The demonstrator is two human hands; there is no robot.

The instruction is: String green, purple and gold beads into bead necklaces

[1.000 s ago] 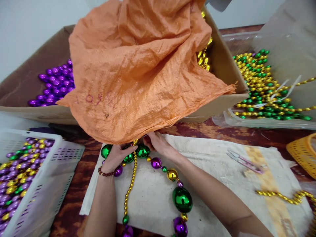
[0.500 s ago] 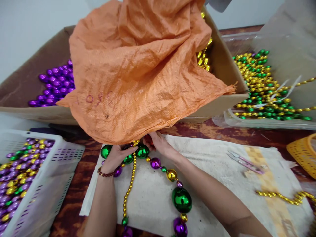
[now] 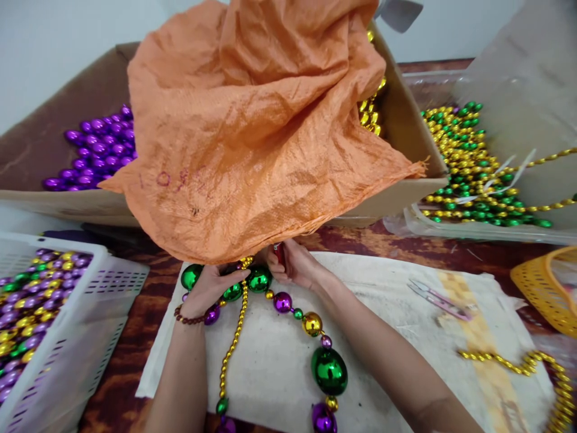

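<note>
My left hand (image 3: 211, 288), with a brown bead bracelet at the wrist, is closed on a bead necklace where a strand of small gold beads (image 3: 234, 337) meets the large green balls. The necklace's larger strand, with a purple ball (image 3: 282, 302) and a big green ball (image 3: 329, 370), curves down to the right over a white cloth. My right hand (image 3: 291, 264) is closed around a small red lighter (image 3: 280, 254), just right of the gold join. An orange woven sack (image 3: 270, 162) overhangs both hands and hides part of the join and some fingertips.
Behind stands a cardboard box (image 3: 45, 204) with purple and gold beads. A white basket (image 3: 112, 282) of mixed beads is at left, a clear bin (image 3: 487, 231) at right. Thread snips (image 3: 439, 299), a gold bead chain (image 3: 527, 362) and a yellow basket (image 3: 545, 288) lie rightward.
The red lighter now shows in my right hand, whose fingers have curled around it. My left hand keeps its hold on the necklace. The view has shifted slightly.
</note>
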